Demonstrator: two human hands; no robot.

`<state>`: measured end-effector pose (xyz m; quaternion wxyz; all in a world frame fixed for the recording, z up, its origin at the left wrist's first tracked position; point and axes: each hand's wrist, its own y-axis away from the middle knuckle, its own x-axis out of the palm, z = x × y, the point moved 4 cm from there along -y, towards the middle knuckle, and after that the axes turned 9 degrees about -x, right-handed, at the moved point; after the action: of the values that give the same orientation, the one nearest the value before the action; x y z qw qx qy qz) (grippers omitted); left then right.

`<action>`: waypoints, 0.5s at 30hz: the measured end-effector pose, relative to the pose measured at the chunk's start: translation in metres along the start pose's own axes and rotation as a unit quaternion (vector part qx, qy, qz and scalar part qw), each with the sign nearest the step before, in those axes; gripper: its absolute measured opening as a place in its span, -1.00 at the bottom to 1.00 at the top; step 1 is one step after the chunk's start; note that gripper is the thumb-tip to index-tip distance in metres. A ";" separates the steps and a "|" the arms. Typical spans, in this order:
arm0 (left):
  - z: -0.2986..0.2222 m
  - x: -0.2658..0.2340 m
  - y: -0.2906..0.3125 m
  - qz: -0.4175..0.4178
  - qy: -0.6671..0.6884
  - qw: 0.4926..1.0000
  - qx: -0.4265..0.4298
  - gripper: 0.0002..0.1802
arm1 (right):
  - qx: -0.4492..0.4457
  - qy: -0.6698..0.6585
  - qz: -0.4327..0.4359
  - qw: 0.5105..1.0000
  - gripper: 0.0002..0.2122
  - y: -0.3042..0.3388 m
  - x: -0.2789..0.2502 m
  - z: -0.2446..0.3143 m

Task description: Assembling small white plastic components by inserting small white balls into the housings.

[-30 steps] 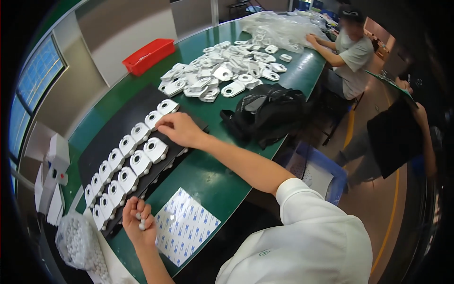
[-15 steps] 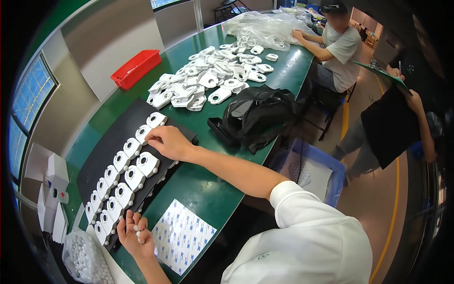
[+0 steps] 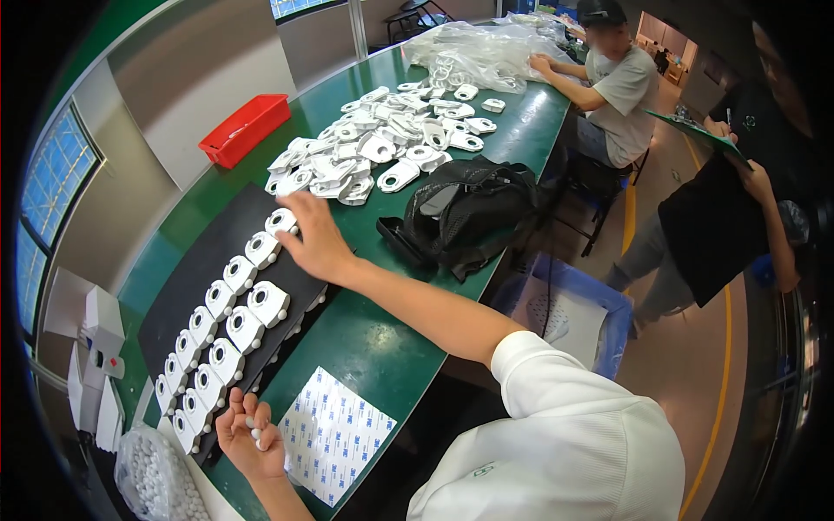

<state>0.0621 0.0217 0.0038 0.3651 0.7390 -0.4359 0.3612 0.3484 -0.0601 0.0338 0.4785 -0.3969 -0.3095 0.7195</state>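
White balls [image 3: 258, 434] sit in the curled left hand [image 3: 249, 447], the right hand [image 3: 314, 239] spread at a white plate [image 3: 285, 222].

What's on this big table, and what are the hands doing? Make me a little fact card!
Left hand: loose grip around small round white balls
Right hand: fingers spread, at the farthest part of the left row
Rows: two, of white arch-shaped parts with round holes, on a flat black board
Pile: loose white holed parts on the glossy green table
Bag: clear plastic bag, white balls inside
Near pile: red rectangular bin, black fabric backpack
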 end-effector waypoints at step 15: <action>-0.001 -0.001 0.000 -0.004 0.013 1.000 -0.007 -0.67 | 0.207 0.295 0.058 0.931 -0.61 -0.013 -0.005 -0.101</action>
<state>0.0616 0.0228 0.0028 0.3775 0.7335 -0.4308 0.3660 0.4431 -0.0539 -0.0034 0.5777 -0.5006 0.0252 0.6442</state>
